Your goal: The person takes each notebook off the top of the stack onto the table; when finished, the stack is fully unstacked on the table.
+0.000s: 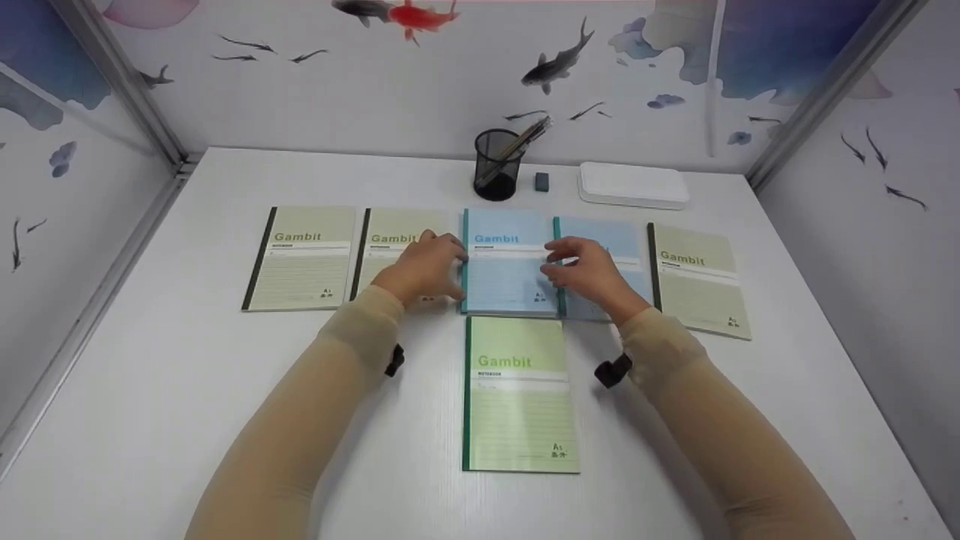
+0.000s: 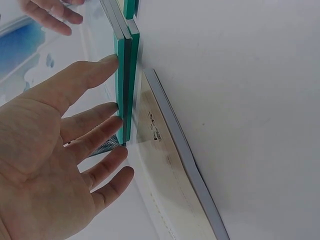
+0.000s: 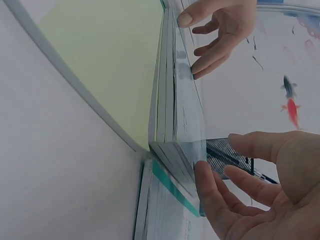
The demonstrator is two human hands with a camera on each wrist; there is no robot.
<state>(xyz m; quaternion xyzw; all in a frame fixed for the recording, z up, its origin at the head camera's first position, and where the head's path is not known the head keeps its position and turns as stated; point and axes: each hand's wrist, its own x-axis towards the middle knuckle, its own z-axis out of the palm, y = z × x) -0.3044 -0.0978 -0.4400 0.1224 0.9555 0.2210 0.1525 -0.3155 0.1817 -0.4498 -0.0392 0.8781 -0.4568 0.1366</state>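
A blue notebook (image 1: pixel 510 274) with a green spine lies on top of a small stack in the middle of the row. My left hand (image 1: pixel 427 266) has its fingertips against the spine side of this stack; the left wrist view shows the stacked spines (image 2: pixel 123 85) beside extended fingers (image 2: pixel 95 75). On the opposite side, my right hand (image 1: pixel 589 274) is held with loosely bent fingers at the stack's right edge, over a second blue notebook (image 1: pixel 600 300). In the right wrist view, one finger (image 3: pixel 205 182) is at the page edges (image 3: pixel 175 155); whether it touches cannot be told.
A light green notebook (image 1: pixel 517 420) lies in front of the stack. Beige notebooks lie at the far left (image 1: pixel 300 277), under the left hand (image 1: pixel 375 259) and at the right (image 1: pixel 701 289). Behind stand a mesh pen cup (image 1: pixel 495 169), a dark eraser (image 1: pixel 541 182) and a white case (image 1: pixel 634 185).
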